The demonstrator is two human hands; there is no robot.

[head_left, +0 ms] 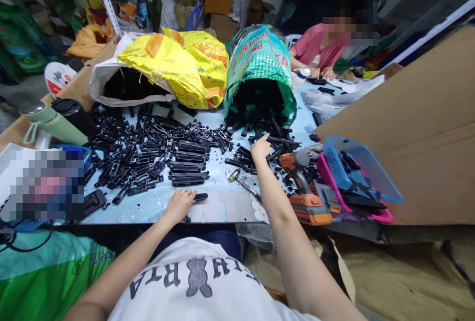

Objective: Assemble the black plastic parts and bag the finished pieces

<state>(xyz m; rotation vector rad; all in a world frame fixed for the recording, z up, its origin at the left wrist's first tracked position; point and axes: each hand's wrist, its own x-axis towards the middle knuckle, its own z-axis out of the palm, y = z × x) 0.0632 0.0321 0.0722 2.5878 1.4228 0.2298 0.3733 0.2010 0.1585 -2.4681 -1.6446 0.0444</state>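
Note:
At the front edge of the table my left hand (181,203) is closed around one end of a slim black plastic piece (201,197), which sticks out to the right of the fingers. My right hand (261,149) reaches into long black plastic parts (243,157) below the mouth of a green woven sack (260,71). One finger is stretched out over the parts; the other fingers are partly hidden, and I see nothing held there. Between my hands lies a small hammer (245,184). Stacked long black parts (188,166) sit just beyond my left hand.
Loose black parts (137,150) cover the left of the table, before a yellow sack (178,64). An orange cordless drill (302,182) and a blue basket (361,172) stand right, beside a cardboard sheet (419,128). Bottles (55,123) lean left. Two people are across the table.

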